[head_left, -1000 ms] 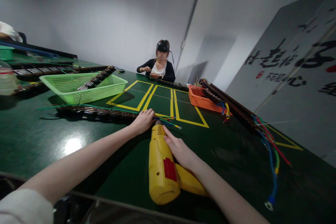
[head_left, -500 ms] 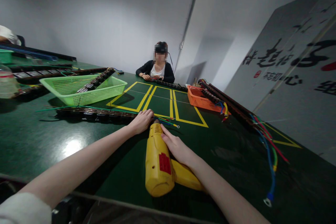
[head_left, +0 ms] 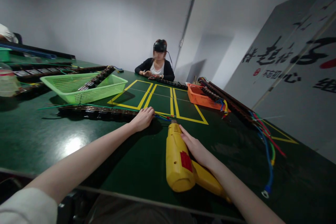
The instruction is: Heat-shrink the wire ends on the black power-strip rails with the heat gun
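Observation:
A yellow electric screwdriver (head_left: 178, 159) with a red label is gripped in my right hand (head_left: 195, 147), its tip pointing away toward coloured wires (head_left: 164, 116) on the green table (head_left: 126, 168). My left hand (head_left: 143, 118) rests with curled fingers on the right end of a long dark terminal strip (head_left: 97, 112), where those wires come out. The screwdriver's tip sits just right of my left hand.
A green basket (head_left: 84, 87) holding a dark strip stands at the left, an orange basket (head_left: 203, 99) at the right. More strips with coloured wire bundles (head_left: 265, 129) run along the right side. Across the table, another person (head_left: 157, 66) works. Yellow tape lines (head_left: 172, 106) mark the middle.
My right hand has carried the screwdriver to the right, away from my left hand. The left hand has stayed on the strip's end.

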`<act>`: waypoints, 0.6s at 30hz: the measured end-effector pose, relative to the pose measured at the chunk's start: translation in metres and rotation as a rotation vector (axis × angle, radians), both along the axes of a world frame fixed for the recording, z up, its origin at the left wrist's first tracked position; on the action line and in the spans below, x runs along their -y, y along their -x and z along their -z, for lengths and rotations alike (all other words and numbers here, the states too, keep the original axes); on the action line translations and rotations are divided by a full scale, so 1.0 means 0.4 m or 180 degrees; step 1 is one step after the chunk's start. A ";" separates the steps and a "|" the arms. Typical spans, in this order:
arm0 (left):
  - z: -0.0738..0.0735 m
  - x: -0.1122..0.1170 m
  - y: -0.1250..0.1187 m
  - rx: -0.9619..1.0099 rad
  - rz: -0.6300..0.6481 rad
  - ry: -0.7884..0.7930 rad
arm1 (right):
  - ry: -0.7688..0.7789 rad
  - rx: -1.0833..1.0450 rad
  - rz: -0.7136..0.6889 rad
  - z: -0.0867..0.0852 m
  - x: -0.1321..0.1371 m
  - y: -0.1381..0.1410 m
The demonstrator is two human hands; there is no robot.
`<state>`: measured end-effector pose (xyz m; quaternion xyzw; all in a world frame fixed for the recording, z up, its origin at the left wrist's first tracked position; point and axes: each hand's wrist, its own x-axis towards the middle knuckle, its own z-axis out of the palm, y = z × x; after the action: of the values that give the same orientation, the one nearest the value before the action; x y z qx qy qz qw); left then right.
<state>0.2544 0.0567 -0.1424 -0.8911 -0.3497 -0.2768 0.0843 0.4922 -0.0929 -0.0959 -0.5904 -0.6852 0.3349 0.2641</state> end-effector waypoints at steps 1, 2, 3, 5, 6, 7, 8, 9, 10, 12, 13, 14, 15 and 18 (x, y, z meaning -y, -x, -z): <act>0.001 -0.001 0.000 0.0008 -0.0003 -0.0008 | 0.0010 0.0012 0.0037 -0.002 0.004 -0.005; 0.002 -0.002 0.000 0.0019 -0.0013 -0.0015 | 0.0017 0.0022 0.0066 -0.004 0.008 -0.007; 0.003 -0.003 -0.001 0.0031 -0.0025 -0.0022 | 0.0019 0.0029 0.0084 -0.007 0.012 -0.008; 0.004 -0.005 -0.003 0.0047 -0.0041 -0.0027 | 0.0004 0.0039 0.0075 -0.012 0.018 -0.005; 0.005 -0.006 -0.003 0.0053 -0.0048 -0.0024 | -0.0013 0.0042 0.0056 -0.014 0.020 -0.002; 0.005 -0.007 -0.004 0.0056 -0.0050 -0.0021 | -0.0038 0.0045 0.0036 -0.015 0.020 0.002; 0.006 -0.008 -0.004 0.0058 -0.0049 -0.0021 | -0.0068 0.0047 0.0014 -0.015 0.019 0.006; 0.006 -0.008 -0.004 0.0063 -0.0049 -0.0025 | -0.0102 0.0048 -0.0008 -0.014 0.017 0.011; 0.006 -0.009 -0.004 0.0072 -0.0048 -0.0029 | -0.0135 0.0047 -0.0033 -0.013 0.014 0.017; 0.007 -0.010 -0.005 0.0096 -0.0040 -0.0031 | -0.0188 0.0038 -0.0098 -0.008 0.003 0.032; 0.007 -0.011 -0.005 0.0109 -0.0038 -0.0025 | -0.0205 0.0032 -0.0133 -0.004 -0.004 0.041; 0.007 -0.011 -0.006 0.0121 -0.0042 -0.0011 | -0.0217 0.0027 -0.0164 -0.001 -0.012 0.052; 0.006 -0.011 -0.007 0.0127 -0.0050 0.0011 | -0.0228 0.0022 -0.0190 0.003 -0.021 0.064; 0.005 -0.011 -0.008 0.0132 -0.0094 0.0091 | -0.0271 0.0007 -0.0261 0.012 -0.046 0.103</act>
<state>0.2577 0.0611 -0.1444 -0.8810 -0.3684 -0.2889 0.0683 0.4510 -0.0744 -0.1005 -0.5505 -0.7227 0.3154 0.2742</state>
